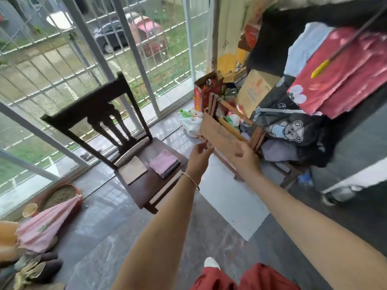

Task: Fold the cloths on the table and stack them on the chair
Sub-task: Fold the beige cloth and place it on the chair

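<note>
I hold a folded brown cloth (222,132) in the air, just right of the dark wooden chair (98,114). My left hand (199,153) pinches its lower left corner. My right hand (246,156) grips its lower right edge. On the chair seat lie a folded brown cloth (134,169) and, to its right, a small stack topped by a folded pink cloth (164,164). The table is not clearly in view.
Behind the held cloth, a low wooden rack (257,139), cardboard boxes (253,91) and a white plastic bag (191,122) crowd the floor. Red (339,80) and black bear-print (291,126) fabrics hang at right. A pink umbrella (46,222) and shoes lie at lower left, by the barred window.
</note>
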A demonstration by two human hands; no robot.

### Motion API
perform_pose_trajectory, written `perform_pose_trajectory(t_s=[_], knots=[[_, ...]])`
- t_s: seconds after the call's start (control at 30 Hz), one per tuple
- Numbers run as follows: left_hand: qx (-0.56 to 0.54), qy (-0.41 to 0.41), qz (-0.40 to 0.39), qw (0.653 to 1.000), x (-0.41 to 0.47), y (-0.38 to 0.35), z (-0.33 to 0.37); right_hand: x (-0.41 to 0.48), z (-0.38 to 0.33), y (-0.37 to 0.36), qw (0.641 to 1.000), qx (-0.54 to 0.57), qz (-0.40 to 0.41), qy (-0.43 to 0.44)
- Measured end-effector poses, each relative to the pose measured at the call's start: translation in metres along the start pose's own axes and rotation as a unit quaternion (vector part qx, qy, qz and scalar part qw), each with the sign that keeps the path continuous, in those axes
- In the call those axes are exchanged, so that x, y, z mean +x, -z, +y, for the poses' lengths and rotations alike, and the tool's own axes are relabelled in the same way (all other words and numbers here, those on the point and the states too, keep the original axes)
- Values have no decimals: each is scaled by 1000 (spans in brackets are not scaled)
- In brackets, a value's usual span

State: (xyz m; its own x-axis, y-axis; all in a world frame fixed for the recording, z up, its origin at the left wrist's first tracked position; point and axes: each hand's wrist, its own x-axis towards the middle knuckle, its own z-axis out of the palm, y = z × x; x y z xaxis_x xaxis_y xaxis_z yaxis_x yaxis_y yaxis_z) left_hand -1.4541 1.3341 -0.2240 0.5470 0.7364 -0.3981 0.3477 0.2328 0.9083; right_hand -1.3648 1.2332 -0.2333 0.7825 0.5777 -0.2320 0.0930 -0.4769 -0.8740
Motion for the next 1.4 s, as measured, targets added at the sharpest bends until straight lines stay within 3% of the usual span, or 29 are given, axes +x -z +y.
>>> perform_pose_trajectory(t_s=[0.1,0.53,1.03,1.4], knots=[[16,-14,-63,998,-9,-41,10,-5,22,39,999,15,44,-13],[110,-34,-211,971,-101,-226,12,-87,116,218,967,57,231,-91],[129,-39,-320,938,-266,-431,-38,-235,241,398,923,109,344,-131],[176,-68,-425,885,-369,-538,-68,-335,307,480,867,159,441,-170]])
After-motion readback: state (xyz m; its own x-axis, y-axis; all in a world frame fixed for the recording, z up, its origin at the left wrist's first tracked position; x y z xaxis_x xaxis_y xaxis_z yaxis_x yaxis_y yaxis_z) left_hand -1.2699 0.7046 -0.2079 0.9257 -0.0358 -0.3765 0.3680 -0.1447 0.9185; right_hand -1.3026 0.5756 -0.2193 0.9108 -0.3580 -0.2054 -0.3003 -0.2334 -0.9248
